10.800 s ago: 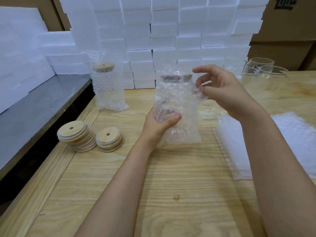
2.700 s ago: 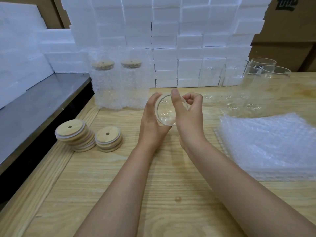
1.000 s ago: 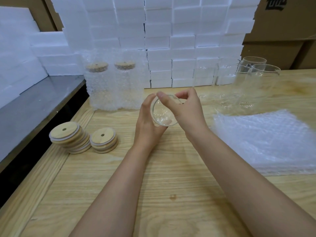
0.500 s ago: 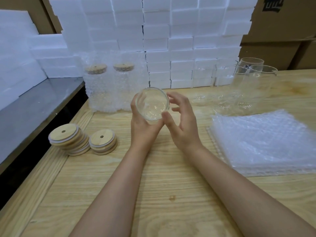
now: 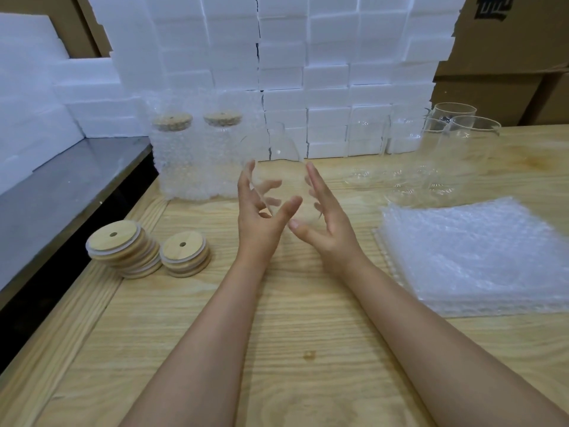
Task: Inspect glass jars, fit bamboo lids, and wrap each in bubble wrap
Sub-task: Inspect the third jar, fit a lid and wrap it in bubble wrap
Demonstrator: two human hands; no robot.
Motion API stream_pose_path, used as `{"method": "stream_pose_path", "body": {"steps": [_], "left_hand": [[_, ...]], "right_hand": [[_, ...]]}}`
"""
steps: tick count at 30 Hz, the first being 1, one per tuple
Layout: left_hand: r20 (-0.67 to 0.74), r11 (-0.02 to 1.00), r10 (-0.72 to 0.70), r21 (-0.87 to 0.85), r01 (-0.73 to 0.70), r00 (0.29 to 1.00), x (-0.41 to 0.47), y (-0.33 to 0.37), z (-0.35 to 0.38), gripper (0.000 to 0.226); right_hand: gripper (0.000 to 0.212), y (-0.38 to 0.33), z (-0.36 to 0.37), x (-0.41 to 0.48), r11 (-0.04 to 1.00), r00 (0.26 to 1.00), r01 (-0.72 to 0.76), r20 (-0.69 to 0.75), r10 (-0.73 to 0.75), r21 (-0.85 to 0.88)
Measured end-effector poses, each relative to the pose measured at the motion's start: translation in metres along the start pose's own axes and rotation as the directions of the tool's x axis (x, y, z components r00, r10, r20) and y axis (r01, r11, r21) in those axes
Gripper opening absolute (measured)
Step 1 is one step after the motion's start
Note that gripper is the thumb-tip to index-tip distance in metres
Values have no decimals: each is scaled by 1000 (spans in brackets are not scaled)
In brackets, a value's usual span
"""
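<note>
Glass jar [image 5: 278, 167], frame centre, above wooden table [image 5: 292, 349], left hand [image 5: 258, 223] fingers curled round its left side, right hand [image 5: 328, 229] fingers straight, spread against its right side, bamboo lids [image 5: 123, 245] left, bubble wrap sheets [image 5: 477, 251] right.

1. Table [image 5: 308, 334]: two lid stacks [image 5: 147, 254] side by side, left.
2. Wrapped jars [image 5: 197, 158] behind them; foam blocks [image 5: 308, 72] at rear.
3. Bubble-wrap sheets [image 5: 480, 257] right; bare jars [image 5: 455, 149] behind.
4. Held jar [image 5: 280, 167] centre, between left hand [image 5: 258, 223] and right hand [image 5: 323, 223].

Packing warehouse — foam blocks [image 5: 326, 78], cartons [image 5: 505, 57]
</note>
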State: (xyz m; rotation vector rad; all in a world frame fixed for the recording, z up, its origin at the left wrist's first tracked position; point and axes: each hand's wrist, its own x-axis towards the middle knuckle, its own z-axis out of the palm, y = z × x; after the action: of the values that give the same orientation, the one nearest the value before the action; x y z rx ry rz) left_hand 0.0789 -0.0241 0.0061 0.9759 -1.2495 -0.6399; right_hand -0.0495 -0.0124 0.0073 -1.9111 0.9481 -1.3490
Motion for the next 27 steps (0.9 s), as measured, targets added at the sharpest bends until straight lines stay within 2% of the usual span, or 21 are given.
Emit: {"method": "stream_pose_path", "body": {"steps": [3, 7, 10, 14, 18, 21, 23, 27], "left_hand": [[33, 998, -34, -52, 36, 999, 2, 1, 0, 108], [51, 975, -168, -142, 173, 984, 9, -9, -2, 68], [66, 978, -168, -115, 175, 984, 8, -9, -2, 48], [159, 962, -168, -189, 197, 973, 6, -5, -3, 38], [280, 880, -284, -303, 365, 917, 7, -5, -1, 65], [422, 756, -370, -380, 532, 828, 8, -5, -1, 116], [483, 677, -393, -423, 602, 782, 7, -3, -1, 138], [510, 598, -435, -453, 661, 742, 8, 2, -1, 150]], "right_hand": [[83, 0, 0, 0, 999, 999, -37, -12, 38, 14], [82, 2, 3, 1, 995, 990, -97, -97, 99, 25], [78, 3, 5, 3, 987, 975, -139, -162, 151, 85], [61, 4, 6, 7, 975, 947, -151, -258, 190, 161], [41, 2, 4, 10, 939, 922, -161, -294, 254, 305], [31, -3, 6, 11, 925, 894, -181, -336, 296, 334], [29, -8, 9, 11, 903, 885, -207, -320, 337, 377], [16, -15, 12, 8, 896, 899, -209, -284, 334, 392]]}}
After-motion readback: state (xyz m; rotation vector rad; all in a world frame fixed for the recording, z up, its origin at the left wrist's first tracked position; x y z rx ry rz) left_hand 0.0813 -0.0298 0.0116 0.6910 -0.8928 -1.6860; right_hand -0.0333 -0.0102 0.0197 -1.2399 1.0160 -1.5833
